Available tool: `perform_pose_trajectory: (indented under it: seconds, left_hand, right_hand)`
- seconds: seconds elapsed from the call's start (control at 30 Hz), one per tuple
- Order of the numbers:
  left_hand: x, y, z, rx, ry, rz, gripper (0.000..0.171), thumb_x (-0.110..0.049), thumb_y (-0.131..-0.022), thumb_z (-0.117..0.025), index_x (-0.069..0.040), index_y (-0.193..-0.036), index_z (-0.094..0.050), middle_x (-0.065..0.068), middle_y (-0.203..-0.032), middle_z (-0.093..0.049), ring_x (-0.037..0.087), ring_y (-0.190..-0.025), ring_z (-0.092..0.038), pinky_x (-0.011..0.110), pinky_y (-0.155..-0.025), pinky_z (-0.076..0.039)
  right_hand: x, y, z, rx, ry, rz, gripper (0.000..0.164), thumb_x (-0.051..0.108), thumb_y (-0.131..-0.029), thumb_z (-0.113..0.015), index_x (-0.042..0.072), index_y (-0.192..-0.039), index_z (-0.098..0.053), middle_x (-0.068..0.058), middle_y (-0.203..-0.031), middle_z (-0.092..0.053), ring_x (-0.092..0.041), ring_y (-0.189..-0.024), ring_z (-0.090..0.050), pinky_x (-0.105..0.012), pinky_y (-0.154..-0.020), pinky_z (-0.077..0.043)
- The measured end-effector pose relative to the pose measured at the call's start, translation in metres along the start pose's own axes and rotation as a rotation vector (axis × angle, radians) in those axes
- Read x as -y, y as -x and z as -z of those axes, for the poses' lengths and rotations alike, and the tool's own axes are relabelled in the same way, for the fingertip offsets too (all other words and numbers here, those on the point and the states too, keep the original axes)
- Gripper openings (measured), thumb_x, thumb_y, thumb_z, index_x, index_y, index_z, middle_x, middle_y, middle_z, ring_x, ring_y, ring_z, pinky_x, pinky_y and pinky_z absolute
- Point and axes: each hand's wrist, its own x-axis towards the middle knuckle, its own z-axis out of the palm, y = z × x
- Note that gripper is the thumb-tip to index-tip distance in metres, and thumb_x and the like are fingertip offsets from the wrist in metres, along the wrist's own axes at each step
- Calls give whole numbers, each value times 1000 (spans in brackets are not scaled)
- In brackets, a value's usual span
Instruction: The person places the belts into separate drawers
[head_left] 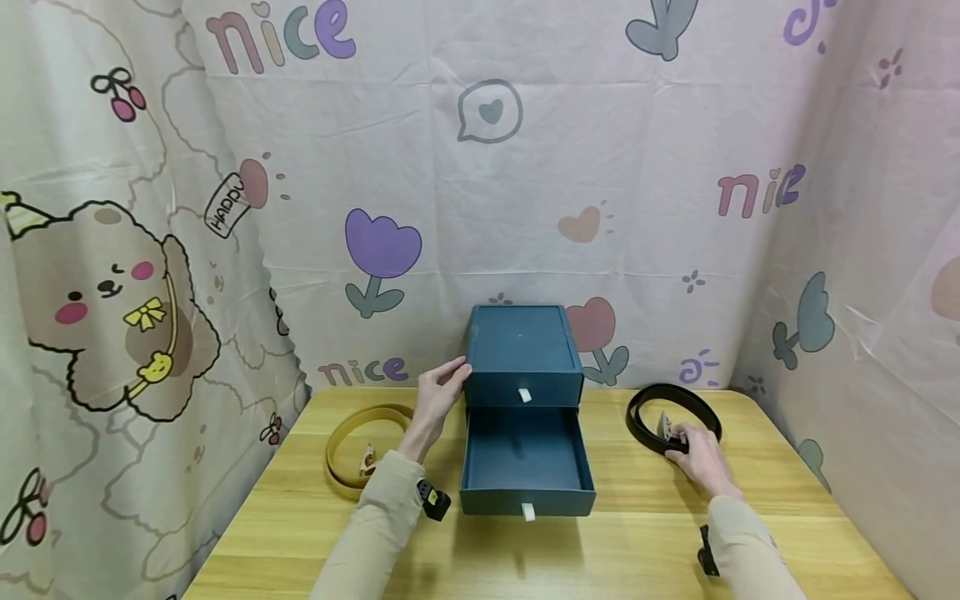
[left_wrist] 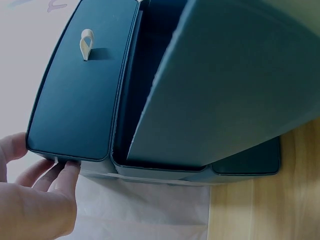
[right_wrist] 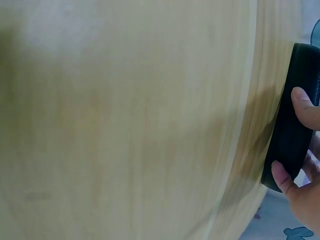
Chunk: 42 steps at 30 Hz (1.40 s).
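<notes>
A dark blue two-drawer box [head_left: 525, 342] stands at the back middle of the table, its top drawer pushed in. The lower drawer [head_left: 527, 502] is pulled out toward me, and its bare inside floor shows. My left hand [head_left: 437, 400] touches the box's upper left side near the front corner; in the left wrist view the fingertips [left_wrist: 70, 172] lie against that side. To the right lies a coiled black belt [head_left: 637, 429] with a silver buckle. My right hand [head_left: 703, 458] grips its near side by the buckle, thumb and fingers around the black strap [right_wrist: 287, 135].
A coiled tan belt [head_left: 336, 450] with a gold-coloured buckle lies left of the box, beside my left forearm. White loop tabs [head_left: 528, 512] hang on the drawer fronts. Printed cloth curtains [head_left: 525, 183] enclose the wooden table [head_left: 637, 542] at the back and sides.
</notes>
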Motion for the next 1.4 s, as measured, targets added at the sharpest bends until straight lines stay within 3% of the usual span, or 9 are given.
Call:
perform_pose_trajectory:
  seconds: [0.27, 0.33, 0.43, 0.57, 0.83, 1.03, 1.13, 1.27, 1.4]
  left_hand:
    - [-1, 0, 0, -4, 27, -3, 41, -19, -99, -65, -2, -137, -62, 3, -108, -71, 7, -74, -50, 16, -68, -45]
    - [-1, 0, 0, -2, 21, -4, 42, -20, -99, -64, -3, -137, -62, 7, -114, -72, 7, -78, -52, 16, -74, -48]
    - [0, 0, 0, 0, 10, 0, 42, -20, -100, -64, -4, -138, -61, 17, -130, -68, 7, -90, -57, 27, -95, -54]
    - [2, -1, -1, 5, 13, 4, 42, -19, -100, -63, -4, -139, -60, 21, -139, -62, 9, -104, -61, 44, -111, -47]
    - [1, -2, 0, 1, 11, 7, 42, -19, -100, -63, -4, -139, -60, 21, -136, -63, 5, -92, -57, 45, -110, -48]
    - [0, -1, 0, 1, 2, 5, 41, -20, -100, -63, -4, -138, -61, 18, -132, -66, 6, -86, -55, 25, -91, -52]
    - [1, -1, 0, 2, 0, 3, 41, -20, -100, -63, -3, -138, -61, 18, -131, -66, 9, -85, -54, 21, -86, -51]
    - [0, -1, 0, 6, -2, 1, 42, -20, -101, -63, -3, -139, -60, 20, -136, -64, 8, -90, -56, 31, -100, -53]
    - [-1, 0, 0, 11, 5, 1, 42, -19, -101, -62, -3, -139, -60, 21, -140, -61, 6, -100, -59, 45, -110, -47]
  right_hand:
    - [1, 1, 2, 12, 1, 23, 34, 0, -85, -73, -9, -116, -64, -34, -113, -67, -52, -106, -62, -63, -90, -50]
    - [1, 1, 1, 12, 13, 20, 34, 1, -85, -73, -9, -116, -64, -34, -112, -68, -51, -103, -63, -62, -89, -50]
    - [1, 1, 0, 6, 25, 23, 33, 0, -85, -73, -9, -115, -65, -32, -107, -69, -49, -98, -65, -61, -87, -52]
    - [1, 2, 1, 3, 27, 35, 30, -1, -84, -72, -7, -113, -66, -31, -106, -70, -49, -98, -65, -61, -85, -52]
    - [3, 4, 4, 29, 27, 21, 35, 0, -87, -69, -9, -121, -64, -35, -118, -66, -55, -108, -58, -67, -92, -47]
    - [2, 5, 5, 42, 35, -6, 38, 3, -90, -66, -10, -126, -63, -36, -124, -63, -55, -113, -53, -69, -97, -42]
    - [3, 6, 5, 24, 45, 8, 37, 3, -90, -66, -9, -125, -64, -36, -120, -64, -53, -109, -55, -68, -95, -43]
    - [4, 7, 5, -4, 48, 29, 36, 4, -90, -67, -8, -123, -65, -35, -116, -66, -50, -104, -57, -66, -92, -45]
    - [6, 9, 7, -24, 40, 45, 36, 3, -88, -66, -9, -122, -65, -33, -115, -67, -48, -102, -58, -65, -90, -46]
